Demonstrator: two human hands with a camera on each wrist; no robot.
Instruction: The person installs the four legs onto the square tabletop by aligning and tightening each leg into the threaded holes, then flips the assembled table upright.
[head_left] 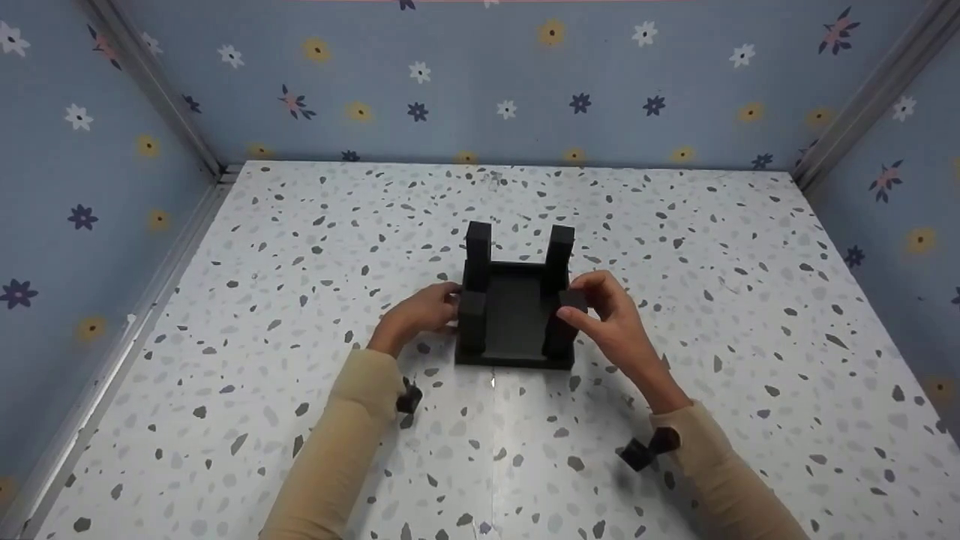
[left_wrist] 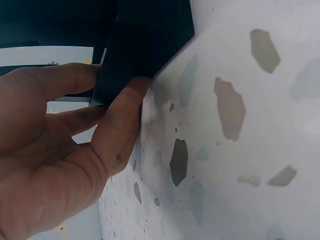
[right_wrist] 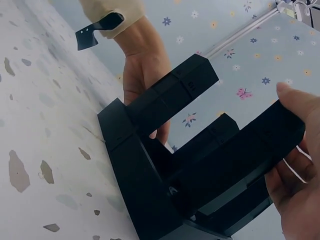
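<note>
A black stand (head_left: 514,311), like a small upturned stool, lies on the tabletop with its square legs pointing up at the corners. My left hand (head_left: 424,309) holds its left side, and in the left wrist view the fingers (left_wrist: 117,120) press against the dark surface near the table. My right hand (head_left: 616,322) grips the near right leg (right_wrist: 245,150) by its upper end, with the thumb (right_wrist: 295,100) at the top and the other fingers along the outer side. The far legs (head_left: 478,244) stand untouched. Part of the left fingertips is hidden behind the stand.
The white speckled table (head_left: 300,225) spreads around the stand. Blue floral panels (head_left: 480,82) enclose it at the back and both sides, with metal rails (head_left: 161,82) at the corners. Black camera mounts (head_left: 637,454) stick out from the wrists.
</note>
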